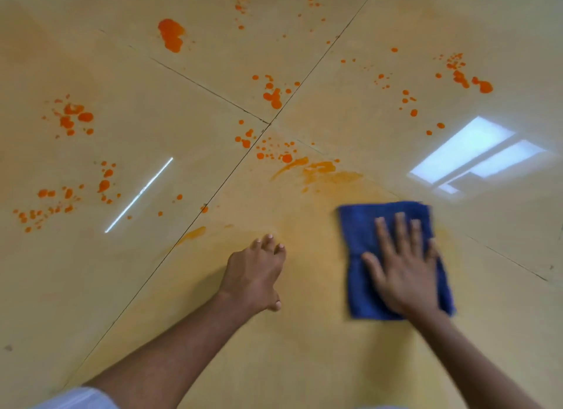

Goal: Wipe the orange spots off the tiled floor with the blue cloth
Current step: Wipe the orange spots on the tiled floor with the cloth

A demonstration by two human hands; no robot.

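Note:
A folded blue cloth [362,226] lies flat on the cream tiled floor [304,363] at the right. My right hand [405,265] presses on it with fingers spread and straight. My left hand [253,274] props on the floor on its fingertips, left of the cloth and apart from it. Orange spots are scattered over the tiles ahead: a big blot [172,34] far off, a cluster [272,93] near the tile joint, more clusters at the left [73,118] and far right [463,75]. An orange smear [320,169] streaks the floor just beyond the cloth.
Dark grout lines cross at a joint [269,124] in the middle. Bright reflections of a window [469,153] and a light strip [138,195] shine on the glossy tiles. A white sleeve edge [76,399] shows at the bottom left.

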